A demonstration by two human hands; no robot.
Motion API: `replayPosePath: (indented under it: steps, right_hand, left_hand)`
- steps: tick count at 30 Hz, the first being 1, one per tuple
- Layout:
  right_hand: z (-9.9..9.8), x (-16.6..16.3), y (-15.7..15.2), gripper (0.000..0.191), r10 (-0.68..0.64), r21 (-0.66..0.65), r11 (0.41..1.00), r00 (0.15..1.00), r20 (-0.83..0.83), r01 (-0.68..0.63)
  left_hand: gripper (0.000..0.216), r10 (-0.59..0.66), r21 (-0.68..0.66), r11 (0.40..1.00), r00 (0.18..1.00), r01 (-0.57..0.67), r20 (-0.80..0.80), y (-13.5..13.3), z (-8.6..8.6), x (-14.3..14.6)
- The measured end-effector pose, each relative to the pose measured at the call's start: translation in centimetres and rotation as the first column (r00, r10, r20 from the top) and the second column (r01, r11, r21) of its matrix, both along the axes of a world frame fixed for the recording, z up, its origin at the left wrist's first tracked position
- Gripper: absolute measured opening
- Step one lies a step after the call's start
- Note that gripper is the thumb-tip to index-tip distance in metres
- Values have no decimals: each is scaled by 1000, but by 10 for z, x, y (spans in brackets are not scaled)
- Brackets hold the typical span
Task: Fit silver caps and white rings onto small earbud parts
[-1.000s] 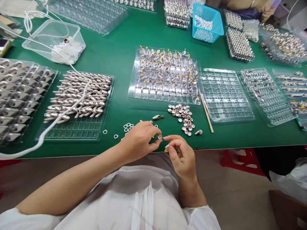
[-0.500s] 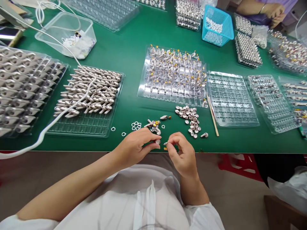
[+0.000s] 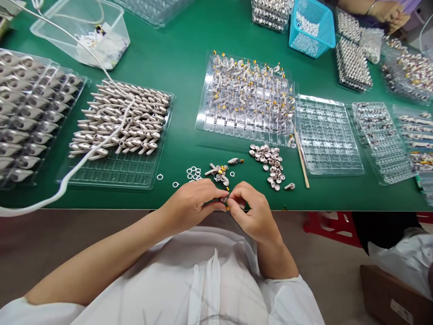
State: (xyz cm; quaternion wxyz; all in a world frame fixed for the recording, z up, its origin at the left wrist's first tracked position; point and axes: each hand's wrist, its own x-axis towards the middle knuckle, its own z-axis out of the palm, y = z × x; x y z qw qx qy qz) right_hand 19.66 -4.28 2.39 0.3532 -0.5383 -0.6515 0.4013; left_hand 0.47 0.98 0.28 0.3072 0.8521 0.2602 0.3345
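Note:
My left hand (image 3: 191,205) and my right hand (image 3: 252,212) meet at the near edge of the green table (image 3: 182,58), fingertips pinched together on a tiny silver-and-yellow part (image 3: 225,199). Just beyond them lie a small heap of white earbud pieces with yellow bits (image 3: 218,172), several white rings (image 3: 193,172) and a pile of small silver caps (image 3: 270,162). A clear tray of white parts with yellow tips (image 3: 248,97) stands further back.
A tray of grey earbud shells (image 3: 118,124) with a white cable (image 3: 77,162) across it sits at the left. An empty clear tray (image 3: 326,135) and a wooden stick (image 3: 301,155) lie at the right. A blue basket (image 3: 311,27) and another person's hands (image 3: 389,11) are at the far side.
My two hands have come together, so their fingertips now touch on the small part. The view has shifted a little nearer and downward.

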Motion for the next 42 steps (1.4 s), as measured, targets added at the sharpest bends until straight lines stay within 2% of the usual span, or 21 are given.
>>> replayPosePath:
  steps: [11, 17, 19, 22, 24, 27, 29, 31, 36, 39, 42]
  right_hand:
    - [0, 1, 0, 13, 23, 9, 1000, 999, 45, -24]
    - [-2, 2, 0, 13, 5, -58, 998, 998, 57, -2]
    - [-2, 2, 0, 12, -15, -91, 996, 999, 51, 19]
    - [-4, -1, 0, 10, -69, -111, 991, 997, 31, 72]
    - [-6, -2, 0, 6, -93, -115, 989, 996, 1, 93]
    - [-10, -3, -2, 4, -88, -143, 987, 993, -84, 76]
    - [-13, -2, -5, 9, -96, -177, 982, 980, -173, 65]
    - [-17, 0, -8, 11, -142, -217, 973, 955, -261, 86]
    - [-22, 1, -12, 11, -219, -292, 950, 903, -368, 111]
    - [-21, 1, -11, 11, -212, -295, 950, 903, -374, 101]
    - [-19, 1, -11, 10, -208, -274, 955, 916, -343, 114]
  left_hand:
    - [12, -24, -63, 998, 1000, 24, 0, -1, -1, 1]
    - [15, -15, -65, 998, 1000, 14, -15, -3, 1, 2]
    - [16, -14, -110, 994, 1000, 13, -11, -4, 2, 1]
    - [17, 2, -252, 968, 1000, -2, 3, -5, 6, 0]
    - [18, 45, -396, 917, 999, -43, -4, -5, 10, -1]
    - [16, 135, -631, 764, 990, -133, -45, -5, 16, -1]
    - [19, 180, -732, 660, 982, -166, -61, -5, 19, -1]
    - [23, 198, -788, 591, 978, -171, -64, -5, 20, -1]
    - [23, 144, -859, 499, 989, -113, -46, -5, 21, 3]
    - [22, 107, -886, 458, 994, -71, -25, -4, 22, 8]
    - [16, 117, -896, 436, 992, -89, -42, -4, 23, 11]
